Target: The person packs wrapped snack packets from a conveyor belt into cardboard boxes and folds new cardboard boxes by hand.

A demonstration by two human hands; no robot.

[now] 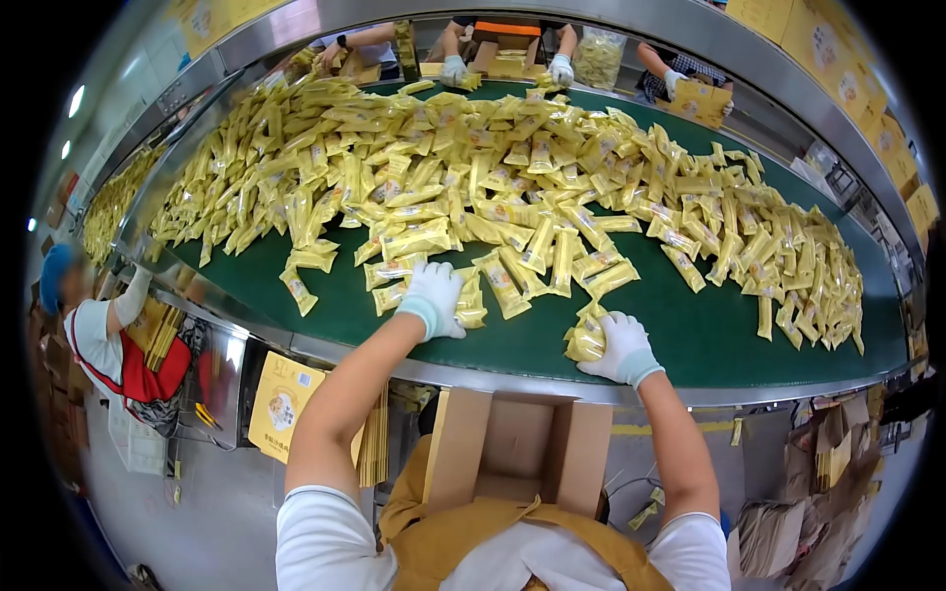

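My left hand (431, 298), in a white glove, is on the green belt with its fingers curled against several yellow snack packets (471, 303). Part of its grip is hidden behind the glove. Near the belt's front edge, my right hand (623, 349), gloved too, is closed round a small bunch of yellow packets (586, 338). Loose packets (503, 284) lie between and beyond both hands, with a large heap (394, 167) behind them. Below the belt's edge, in front of my body, stands an open cardboard box (517, 441) with its flaps spread.
The green conveyor belt (690, 340) curves across the view, edged by a metal rail (463, 379). Flat yellow cartons (286, 399) stand at my left. A co-worker in a red apron (158, 369) is further left. Other gloved hands (562, 69) work across the belt. Folded cardboard (774, 537) lies at right.
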